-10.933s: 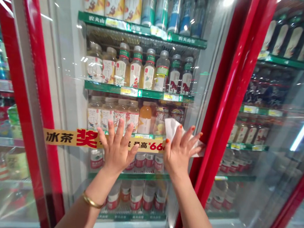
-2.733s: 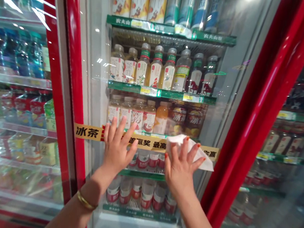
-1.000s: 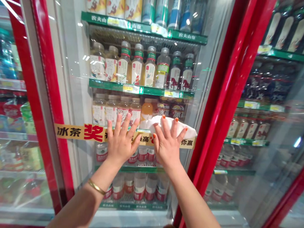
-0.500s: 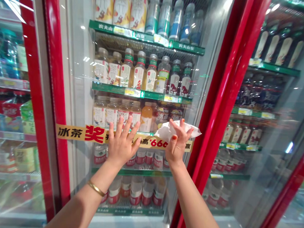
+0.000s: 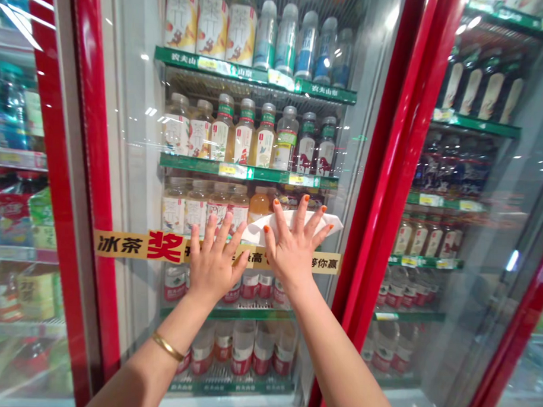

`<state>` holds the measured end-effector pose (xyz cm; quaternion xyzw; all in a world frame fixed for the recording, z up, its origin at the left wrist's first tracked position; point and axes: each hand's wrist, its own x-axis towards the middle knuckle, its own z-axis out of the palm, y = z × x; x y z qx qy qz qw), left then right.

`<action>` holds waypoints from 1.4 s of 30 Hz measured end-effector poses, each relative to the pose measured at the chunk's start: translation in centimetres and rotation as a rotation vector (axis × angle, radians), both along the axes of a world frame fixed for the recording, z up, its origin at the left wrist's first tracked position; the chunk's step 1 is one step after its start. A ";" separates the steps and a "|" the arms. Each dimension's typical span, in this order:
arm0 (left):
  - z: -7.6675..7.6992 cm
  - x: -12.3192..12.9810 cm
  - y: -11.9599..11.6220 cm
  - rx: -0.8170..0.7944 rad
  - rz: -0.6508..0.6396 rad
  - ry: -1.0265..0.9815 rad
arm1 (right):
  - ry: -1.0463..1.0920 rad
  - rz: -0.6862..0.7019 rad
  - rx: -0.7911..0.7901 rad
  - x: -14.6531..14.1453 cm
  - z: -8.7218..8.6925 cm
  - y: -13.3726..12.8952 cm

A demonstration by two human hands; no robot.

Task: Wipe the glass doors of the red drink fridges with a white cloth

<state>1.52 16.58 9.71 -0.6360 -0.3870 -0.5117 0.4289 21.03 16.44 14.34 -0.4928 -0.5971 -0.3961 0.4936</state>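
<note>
My left hand (image 5: pixel 214 258) lies spread against the glass door (image 5: pixel 140 133), fingers apart and nothing in it, a gold bangle (image 5: pixel 167 346) on the wrist. To its right, my right hand (image 5: pixel 293 252) is spread too, its fingertips with orange nails. Under those fingers a white tissue (image 5: pixel 331 222) is pressed to the glass, its edges showing on both sides of the hand. A yellow printed strip (image 5: pixel 136 245) runs across the door behind both hands, which cover part of its lettering.
Behind the glass, green-edged shelves (image 5: pixel 250 167) hold several rows of bottles (image 5: pixel 242 131). Red door frames (image 5: pixel 391 172) stand at both sides. Another cooler with dark bottles (image 5: pixel 476 80) is at right, and a cooler with packaged drinks (image 5: pixel 13 209) is at left.
My right hand has gone from half-curled to spread flat over the tissue. Hand and tissue have moved left, closer to my left hand, which stays at about the same place on the strip.
</note>
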 end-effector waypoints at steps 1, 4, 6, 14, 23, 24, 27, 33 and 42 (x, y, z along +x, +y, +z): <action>0.0 0.0 0.0 -0.001 -0.002 -0.004 | 0.000 -0.003 -0.013 0.5 0.0 -0.1; 0.0 0.0 0.0 -0.003 -0.013 -0.011 | 0.109 -0.036 -0.030 1.7 -2.0 -0.4; 0.0 0.1 0.0 0.004 -0.021 -0.006 | 0.142 -0.049 -0.042 1.4 -4.3 -0.5; 0.0 -0.2 -0.1 0.007 -0.034 0.016 | -0.067 -0.001 -0.051 0.2 -2.4 0.1; -0.2 -0.3 0.0 0.060 -0.094 -0.006 | 0.024 -0.029 -0.090 -0.7 -5.5 -0.8; -0.3 -0.4 -0.1 0.079 -0.125 -0.012 | -0.012 -0.021 -0.088 -1.5 -5.0 -0.8; -0.4 -1.1 -0.3 0.091 -0.207 -0.034 | -0.065 -0.009 -0.088 -1.7 -2.5 -0.3; -0.4 -2.0 -0.9 0.075 -0.292 -0.041 | 0.149 -0.019 -0.060 1.0 -4.4 -0.3; -0.4 -5.4 -2.4 0.064 -0.172 -0.154 | -0.057 0.007 -0.012 -3.8 -1.6 0.3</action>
